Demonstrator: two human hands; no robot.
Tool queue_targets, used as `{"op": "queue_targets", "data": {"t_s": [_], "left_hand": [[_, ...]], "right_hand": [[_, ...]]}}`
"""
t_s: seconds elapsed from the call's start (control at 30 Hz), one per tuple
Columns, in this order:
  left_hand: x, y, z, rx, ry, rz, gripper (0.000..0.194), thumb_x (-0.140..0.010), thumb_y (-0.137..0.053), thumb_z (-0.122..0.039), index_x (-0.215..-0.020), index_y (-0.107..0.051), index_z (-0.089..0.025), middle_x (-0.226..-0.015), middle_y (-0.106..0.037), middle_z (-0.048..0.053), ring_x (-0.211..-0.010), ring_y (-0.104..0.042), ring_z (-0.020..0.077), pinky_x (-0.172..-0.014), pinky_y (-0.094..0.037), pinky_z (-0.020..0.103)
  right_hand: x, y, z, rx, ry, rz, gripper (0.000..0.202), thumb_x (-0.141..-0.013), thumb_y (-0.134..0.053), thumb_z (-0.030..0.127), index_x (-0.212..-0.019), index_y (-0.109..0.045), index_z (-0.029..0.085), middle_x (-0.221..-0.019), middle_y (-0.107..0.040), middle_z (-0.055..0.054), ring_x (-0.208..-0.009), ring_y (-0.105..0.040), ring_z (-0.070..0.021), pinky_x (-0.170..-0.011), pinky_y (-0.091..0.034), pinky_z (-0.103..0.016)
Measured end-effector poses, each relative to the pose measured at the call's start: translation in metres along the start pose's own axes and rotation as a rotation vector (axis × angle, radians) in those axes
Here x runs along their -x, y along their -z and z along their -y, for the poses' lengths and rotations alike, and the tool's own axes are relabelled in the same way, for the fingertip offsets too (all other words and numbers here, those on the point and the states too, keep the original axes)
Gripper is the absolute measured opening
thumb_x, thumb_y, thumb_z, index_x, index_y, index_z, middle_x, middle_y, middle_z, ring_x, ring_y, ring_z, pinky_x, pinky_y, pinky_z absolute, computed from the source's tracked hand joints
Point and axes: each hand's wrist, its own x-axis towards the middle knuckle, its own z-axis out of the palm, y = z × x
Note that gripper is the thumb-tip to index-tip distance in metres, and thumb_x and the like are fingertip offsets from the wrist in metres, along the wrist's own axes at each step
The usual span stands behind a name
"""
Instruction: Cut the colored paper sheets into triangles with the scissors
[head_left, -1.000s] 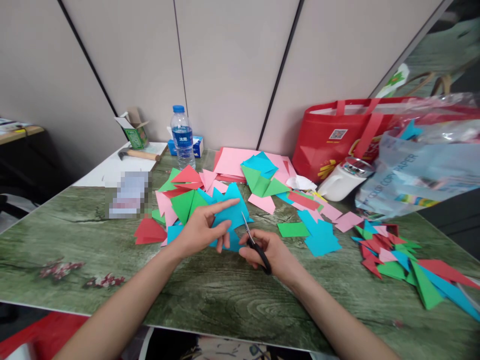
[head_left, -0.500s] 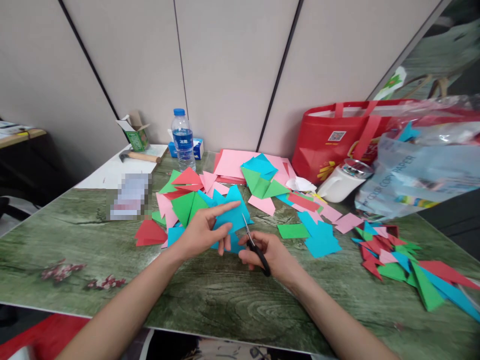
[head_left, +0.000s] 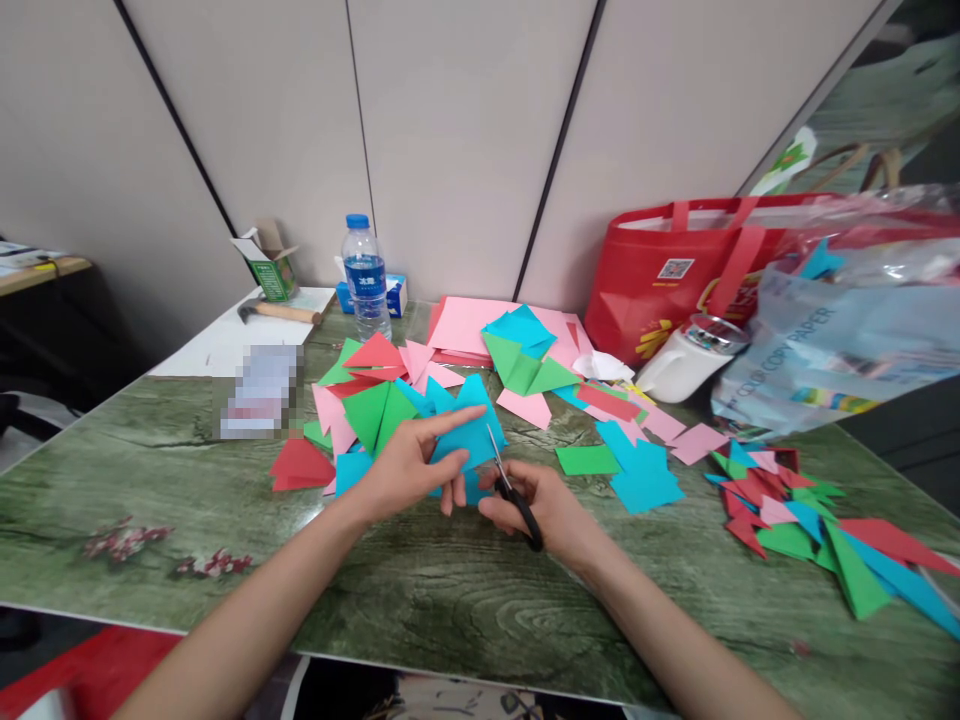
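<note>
Between the fingers of my left hand (head_left: 409,465) is a piece of blue paper (head_left: 472,440), its index finger stretched out along the upper part and the thumb below. Black-handled scissors (head_left: 519,508) are gripped in my right hand (head_left: 551,510), fingers in the handle loops. Their blades point up and away, at the paper's right edge. Whether the blades touch the paper I cannot tell. Behind my left hand lie green folded paper (head_left: 379,415), red paper (head_left: 375,355) and other blue pieces, partly hidden by the hand.
Coloured scraps (head_left: 787,510) are heaped at the right. A water bottle (head_left: 366,285), a hammer (head_left: 281,313) and a green box (head_left: 274,275) stand or lie at the back left. A white mug (head_left: 679,365), a red bag (head_left: 637,270) and a plastic bag (head_left: 847,340) are at the right.
Both hands stay almost in place, with the scissors and blue paper shifted very slightly to the right. The scissor blades look about the same.
</note>
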Motion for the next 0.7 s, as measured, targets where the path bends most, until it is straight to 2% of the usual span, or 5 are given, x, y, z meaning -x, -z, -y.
{"op": "queue_targets", "data": {"t_s": [0.53,0.7], "left_hand": [[-0.0008,-0.0001,-0.0003,0.045,-0.003,-0.005,0.058,-0.081,-0.056,-0.017,-0.136,-0.038,-0.013,-0.049,-0.064,-0.001,-0.039,-0.058,0.0102,-0.039,-0.048,0.019],[0.0004,-0.0002,-0.0004,0.054,-0.003,0.036,0.057,-0.081,-0.056,-0.016,-0.136,-0.039,-0.014,-0.050,-0.065,0.000,-0.038,-0.058,0.0095,-0.038,-0.047,0.017]], "right_hand": [[0.0005,0.0005,-0.0011,0.017,-0.014,-0.014,0.037,-0.065,-0.071,0.048,-0.078,-0.056,0.016,-0.045,-0.050,0.007,-0.037,-0.043,-0.0076,-0.038,-0.031,-0.020],[0.0013,-0.0003,0.0022,0.006,0.003,-0.021,0.042,-0.063,-0.073,0.048,-0.084,-0.057,0.016,-0.053,-0.058,0.003,-0.043,-0.048,-0.0090,-0.042,-0.036,-0.022]]}}
